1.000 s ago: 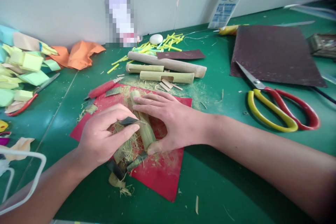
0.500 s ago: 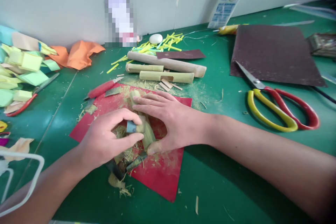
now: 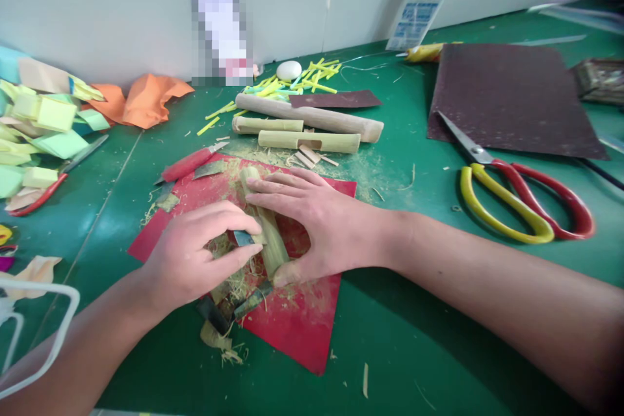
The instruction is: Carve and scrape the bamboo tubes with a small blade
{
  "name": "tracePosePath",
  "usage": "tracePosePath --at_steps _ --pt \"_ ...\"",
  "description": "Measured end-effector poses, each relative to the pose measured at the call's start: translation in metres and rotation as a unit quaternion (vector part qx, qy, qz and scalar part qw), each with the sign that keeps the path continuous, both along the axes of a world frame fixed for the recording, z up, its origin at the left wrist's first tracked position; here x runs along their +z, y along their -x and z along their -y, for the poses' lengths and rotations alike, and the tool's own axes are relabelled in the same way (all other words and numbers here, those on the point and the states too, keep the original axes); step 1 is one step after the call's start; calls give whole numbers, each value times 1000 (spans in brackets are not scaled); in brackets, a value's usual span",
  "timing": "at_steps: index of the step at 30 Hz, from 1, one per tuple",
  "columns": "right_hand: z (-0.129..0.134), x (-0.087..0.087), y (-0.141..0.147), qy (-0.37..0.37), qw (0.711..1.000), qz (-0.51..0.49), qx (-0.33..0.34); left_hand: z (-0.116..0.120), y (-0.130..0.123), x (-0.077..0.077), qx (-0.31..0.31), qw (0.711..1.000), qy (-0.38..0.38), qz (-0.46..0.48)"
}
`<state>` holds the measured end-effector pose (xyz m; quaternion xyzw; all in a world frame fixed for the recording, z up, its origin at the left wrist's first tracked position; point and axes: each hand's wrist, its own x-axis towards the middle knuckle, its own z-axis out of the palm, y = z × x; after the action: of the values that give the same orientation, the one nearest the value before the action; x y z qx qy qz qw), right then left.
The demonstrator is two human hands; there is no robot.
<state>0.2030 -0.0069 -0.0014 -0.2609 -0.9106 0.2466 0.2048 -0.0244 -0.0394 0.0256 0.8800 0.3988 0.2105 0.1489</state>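
A length of pale green bamboo lies slanting on a red sheet strewn with shavings and dust. Across it rests my right hand, fingers over the far part and thumb against the near end, holding it down. My left hand pinches a small folded piece of sandpaper, grey-blue on one side and dusty on the other, at the bamboo's left side. Dark scraps lie below the left hand. Beyond it on the sheet's far edge is a red-handled knife.
Several bamboo pieces lie behind the sheet, near yellow strips and a white egg-shaped object. Scissors overlap a dark brown sheet at right. Folded papers pile up at left, near a white wire frame.
My left hand's fingers have shifted slightly, and the sandpaper has tipped lower beside the bamboo. My right hand and the bamboo stay in place.
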Motion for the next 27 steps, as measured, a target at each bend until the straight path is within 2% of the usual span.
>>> tracePosePath --at_steps 15,27 --pt "0 0 1 -6 1000 6 -1 1 -2 -1 -14 998 -38 -44" --pt "0 0 1 -2 1000 2 -2 0 -1 -5 0 999 -36 -15"
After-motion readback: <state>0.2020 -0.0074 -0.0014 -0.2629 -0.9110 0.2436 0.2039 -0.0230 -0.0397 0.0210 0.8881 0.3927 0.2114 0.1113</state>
